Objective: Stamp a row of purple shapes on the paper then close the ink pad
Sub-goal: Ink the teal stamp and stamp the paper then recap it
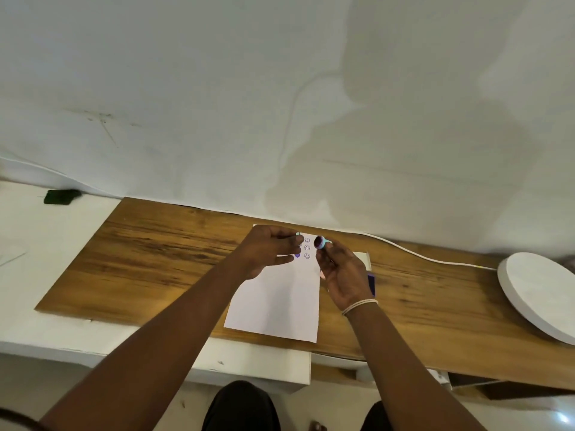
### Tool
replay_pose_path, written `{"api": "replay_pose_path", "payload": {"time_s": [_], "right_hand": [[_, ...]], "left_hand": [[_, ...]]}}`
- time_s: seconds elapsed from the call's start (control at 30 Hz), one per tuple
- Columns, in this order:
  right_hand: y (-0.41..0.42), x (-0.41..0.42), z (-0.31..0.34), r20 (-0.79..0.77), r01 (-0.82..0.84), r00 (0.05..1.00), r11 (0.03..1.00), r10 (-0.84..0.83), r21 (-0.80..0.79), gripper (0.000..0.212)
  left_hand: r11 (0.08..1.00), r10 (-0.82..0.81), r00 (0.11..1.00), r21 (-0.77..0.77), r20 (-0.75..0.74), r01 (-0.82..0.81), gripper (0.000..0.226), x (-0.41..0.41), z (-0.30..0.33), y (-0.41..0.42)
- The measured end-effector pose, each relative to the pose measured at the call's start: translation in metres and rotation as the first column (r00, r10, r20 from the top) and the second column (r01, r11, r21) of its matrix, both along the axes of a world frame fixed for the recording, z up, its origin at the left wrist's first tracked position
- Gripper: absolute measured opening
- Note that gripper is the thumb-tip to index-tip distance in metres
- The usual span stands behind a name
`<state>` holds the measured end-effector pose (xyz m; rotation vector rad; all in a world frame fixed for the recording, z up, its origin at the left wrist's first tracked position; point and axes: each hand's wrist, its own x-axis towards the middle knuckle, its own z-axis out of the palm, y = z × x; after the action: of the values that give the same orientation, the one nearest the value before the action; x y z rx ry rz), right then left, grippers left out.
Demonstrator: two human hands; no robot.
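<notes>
A wooden surface (pixel 149 253) runs along a pale wall (pixel 280 88). A white disc (pixel 541 290) lies at its right end, a white cable (pixel 435 259) trails behind, and a dark object (pixel 61 196) sits far left.

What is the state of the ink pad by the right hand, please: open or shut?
Open, it seems: the ink pad shows a purple inked face beside the right hand, with a white lid-like panel behind it. The hand hides most of it.

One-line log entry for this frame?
right hand: holds stamp | left hand: small piece | paper: three smileys | ink pad: open
</notes>
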<state>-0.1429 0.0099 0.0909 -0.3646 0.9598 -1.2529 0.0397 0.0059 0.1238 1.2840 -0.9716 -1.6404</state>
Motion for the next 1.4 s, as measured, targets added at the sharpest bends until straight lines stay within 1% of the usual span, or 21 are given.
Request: {"api": "replay_pose_path", "payload": {"time_s": [0.07, 0.13, 0.2, 0.4, 0.53, 0.63, 0.7, 0.77, 0.9, 1.07, 1.2, 1.3, 1.4], "right_hand": [[0.0, -0.004, 0.005, -0.037, -0.016, 0.999, 1.0, 0.015, -0.025, 0.017], [-0.001, -0.009, 0.01, -0.061, -0.023, 0.998, 0.998, 0.019, -0.066, 0.016], [-0.002, -0.013, 0.013, -0.123, -0.04, 0.992, 0.994, 0.027, -0.105, 0.017], [-0.001, -0.019, 0.015, -0.343, -0.099, 0.939, 0.978, 0.031, -0.183, 0.027], [0.0, -0.022, 0.016, -0.421, -0.121, 0.907, 0.964, 0.009, -0.238, 0.026], [0.0, -0.026, 0.014, -0.484, -0.145, 0.875, 0.955, 0.002, -0.258, 0.028], [-0.001, -0.029, 0.012, -0.524, -0.167, 0.852, 0.951, 0.008, -0.258, 0.028], [-0.002, -0.03, 0.011, -0.555, -0.184, 0.832, 0.949, 0.012, -0.256, 0.029], [-0.004, -0.031, 0.015, -0.574, -0.182, 0.819, 0.949, 0.001, -0.258, 0.03], [-0.008, -0.035, 0.014, -0.63, -0.206, 0.777, 0.945, -0.001, -0.255, 0.027], [-0.016, -0.036, 0.018, -0.684, -0.248, 0.729, 0.938, 0.016, -0.241, 0.025], [-0.023, -0.039, 0.019, -0.662, -0.262, 0.748, 0.939, 0.052, -0.222, 0.022], [-0.029, -0.043, 0.018, -0.569, -0.251, 0.817, 0.945, 0.093, -0.207, 0.019]], "left_hand": [[1.0, -0.021, 1.0, -0.018, 0.001, 0.021, 0.018, -0.008, 0.003, -0.001], [0.998, -0.047, 0.999, -0.034, 0.019, 0.047, 0.026, -0.015, 0.004, -0.003], [0.997, -0.057, 0.998, -0.042, 0.029, 0.058, 0.031, -0.021, 0.004, -0.003], [0.996, -0.04, 0.999, -0.073, 0.031, 0.043, 0.016, -0.034, 0.006, -0.004], [0.997, 0.003, 0.997, -0.083, 0.076, 0.003, 0.013, -0.041, 0.004, -0.007], [0.997, 0.011, 0.996, -0.08, 0.089, -0.004, 0.02, -0.045, 0.0, -0.01], [0.998, 0.002, 0.997, -0.061, 0.083, 0.003, 0.03, -0.047, -0.002, -0.012], [0.999, 0.009, 0.997, -0.034, 0.075, -0.007, 0.033, -0.049, -0.005, -0.012], [1.0, 0.001, 1.0, -0.005, 0.012, -0.001, 0.03, -0.053, -0.006, -0.015], [0.999, -0.014, 1.0, -0.029, 0.012, 0.014, 0.029, -0.053, -0.006, -0.019], [0.999, 0.016, 1.0, 0.035, -0.02, -0.015, 0.025, -0.055, -0.007, -0.022], [0.999, 0.022, 1.0, -0.032, -0.016, -0.023, 0.022, -0.055, -0.008, -0.026], [0.996, 0.019, 0.999, -0.089, -0.038, -0.022, 0.024, -0.059, -0.008, -0.03]]}}
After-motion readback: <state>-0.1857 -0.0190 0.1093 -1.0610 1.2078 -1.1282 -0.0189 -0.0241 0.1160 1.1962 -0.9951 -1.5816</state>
